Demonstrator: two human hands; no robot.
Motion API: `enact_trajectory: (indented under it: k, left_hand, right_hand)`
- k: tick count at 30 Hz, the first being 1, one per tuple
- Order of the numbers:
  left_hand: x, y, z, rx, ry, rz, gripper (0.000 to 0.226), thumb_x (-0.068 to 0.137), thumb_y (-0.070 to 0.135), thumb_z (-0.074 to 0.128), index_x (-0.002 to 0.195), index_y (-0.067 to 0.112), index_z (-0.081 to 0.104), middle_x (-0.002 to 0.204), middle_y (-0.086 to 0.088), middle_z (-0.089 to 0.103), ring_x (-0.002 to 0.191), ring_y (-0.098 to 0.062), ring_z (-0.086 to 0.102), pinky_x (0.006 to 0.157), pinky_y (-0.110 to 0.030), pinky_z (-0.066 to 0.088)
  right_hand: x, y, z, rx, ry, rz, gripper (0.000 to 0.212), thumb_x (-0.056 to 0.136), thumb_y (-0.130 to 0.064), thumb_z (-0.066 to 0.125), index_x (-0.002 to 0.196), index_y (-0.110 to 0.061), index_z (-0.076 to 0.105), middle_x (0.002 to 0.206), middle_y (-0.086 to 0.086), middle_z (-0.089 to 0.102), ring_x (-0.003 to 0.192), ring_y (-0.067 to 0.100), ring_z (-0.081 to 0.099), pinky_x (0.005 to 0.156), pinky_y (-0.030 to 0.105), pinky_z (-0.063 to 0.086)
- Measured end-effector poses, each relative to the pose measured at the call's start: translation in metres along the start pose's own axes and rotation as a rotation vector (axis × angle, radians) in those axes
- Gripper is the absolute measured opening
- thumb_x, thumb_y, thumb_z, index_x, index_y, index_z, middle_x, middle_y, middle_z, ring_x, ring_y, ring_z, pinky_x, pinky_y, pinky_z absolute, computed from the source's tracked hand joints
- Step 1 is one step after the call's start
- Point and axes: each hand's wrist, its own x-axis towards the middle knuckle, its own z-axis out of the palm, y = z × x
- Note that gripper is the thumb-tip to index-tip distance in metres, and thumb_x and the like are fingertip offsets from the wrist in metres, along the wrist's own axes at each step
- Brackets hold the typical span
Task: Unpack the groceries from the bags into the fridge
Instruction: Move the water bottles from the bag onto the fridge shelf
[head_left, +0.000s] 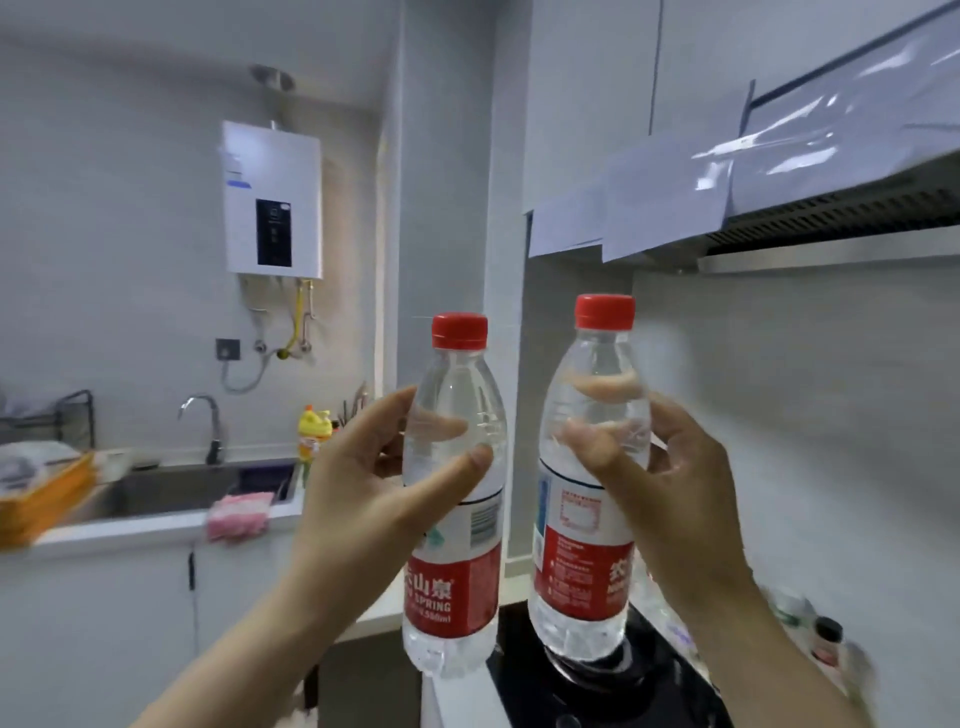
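Observation:
Two clear water bottles with red caps and red labels are held upright in the air in front of me. My left hand (374, 488) grips the left water bottle (453, 587) around its upper body, thumb in front. My right hand (670, 483) grips the right water bottle (584, 561) the same way, a little higher. The two bottles stand side by side, apart by a small gap. No fridge or grocery bag is in view.
Below the bottles lies a black stovetop (613, 691). A range hood (810, 218) hangs at upper right. To the left are a sink (171, 488) with faucet (208, 421), a pink cloth (239, 514), a yellow bottle (313, 431) and a wall-mounted water heater (272, 197).

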Motion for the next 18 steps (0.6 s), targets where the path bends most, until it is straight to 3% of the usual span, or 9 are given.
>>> enact_trajectory:
  k: [3, 7, 12, 16, 18]
  left_hand:
    - [0.001, -0.004, -0.042, 0.049, 0.042, 0.004, 0.049, 0.063, 0.049, 0.072, 0.110, 0.034, 0.067, 0.101, 0.008, 0.073, 0.092, -0.013, 0.070, 0.074, -0.033, 0.059]
    - [-0.004, -0.005, -0.097, 0.130, 0.120, 0.012, 0.047, 0.065, 0.047, 0.071, 0.109, 0.032, 0.066, 0.098, 0.011, 0.073, 0.088, -0.009, 0.071, 0.070, -0.017, 0.056]
    - [-0.017, -0.004, -0.156, 0.273, 0.257, -0.017, 0.047, 0.063, 0.049, 0.072, 0.108, 0.034, 0.067, 0.098, 0.013, 0.073, 0.087, -0.007, 0.071, 0.069, -0.018, 0.056]
    - [-0.029, 0.000, -0.198, 0.430, 0.396, -0.061, 0.048, 0.061, 0.054, 0.071, 0.106, 0.039, 0.067, 0.101, 0.017, 0.071, 0.092, -0.006, 0.069, 0.072, -0.029, 0.058]
    - [-0.035, 0.002, -0.215, 0.480, 0.473, -0.088, 0.048, 0.060, 0.054, 0.071, 0.106, 0.040, 0.067, 0.099, 0.015, 0.072, 0.089, -0.007, 0.070, 0.071, -0.031, 0.060]
  right_hand:
    - [0.005, 0.002, 0.046, 0.030, -0.044, -0.007, 0.059, 0.061, -0.064, 0.063, 0.106, -0.027, 0.067, 0.095, -0.010, 0.072, 0.087, 0.006, 0.070, 0.069, 0.023, 0.057]
    - [0.008, 0.003, 0.109, 0.167, -0.155, -0.003, 0.051, 0.059, -0.063, 0.064, 0.101, -0.034, 0.064, 0.093, -0.020, 0.072, 0.083, -0.002, 0.069, 0.060, 0.009, 0.051]
    - [0.011, 0.003, 0.183, 0.310, -0.275, 0.037, 0.054, 0.055, -0.062, 0.067, 0.101, -0.034, 0.066, 0.095, -0.013, 0.073, 0.086, 0.006, 0.071, 0.068, 0.020, 0.056]
    - [0.010, 0.002, 0.244, 0.469, -0.411, 0.043, 0.049, 0.057, -0.057, 0.070, 0.100, -0.033, 0.068, 0.092, -0.012, 0.074, 0.086, 0.008, 0.072, 0.074, 0.028, 0.056]
    - [0.010, 0.002, 0.273, 0.536, -0.473, 0.038, 0.046, 0.057, -0.057, 0.072, 0.098, -0.035, 0.068, 0.091, -0.011, 0.074, 0.086, 0.008, 0.071, 0.072, 0.026, 0.057]
